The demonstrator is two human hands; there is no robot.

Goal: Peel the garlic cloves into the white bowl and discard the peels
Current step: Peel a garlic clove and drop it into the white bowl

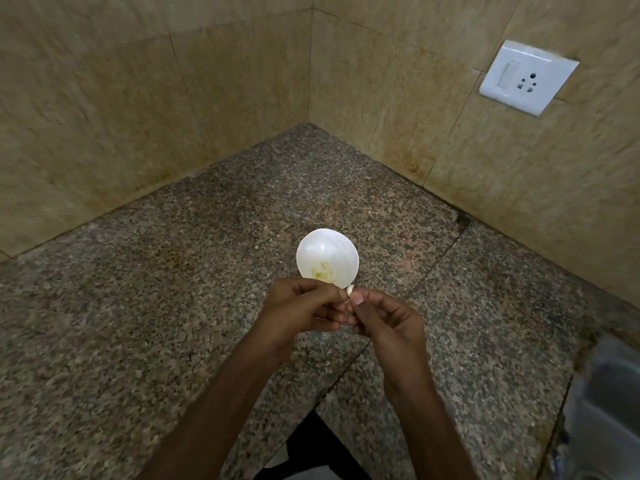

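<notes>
Both hands, left hand [304, 306] and right hand [384, 317], pinch garlic clove [350, 289], fingers clamped, just above white bowl [325, 259] on counter [173, 306]. Best: peel near rim, drop clove inside.

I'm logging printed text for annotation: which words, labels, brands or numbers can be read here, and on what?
None can be read. The white bowl is plain, the wall switch-and-socket plate shows no lettering, and the granite counter and wall tiles carry no writing.
</notes>
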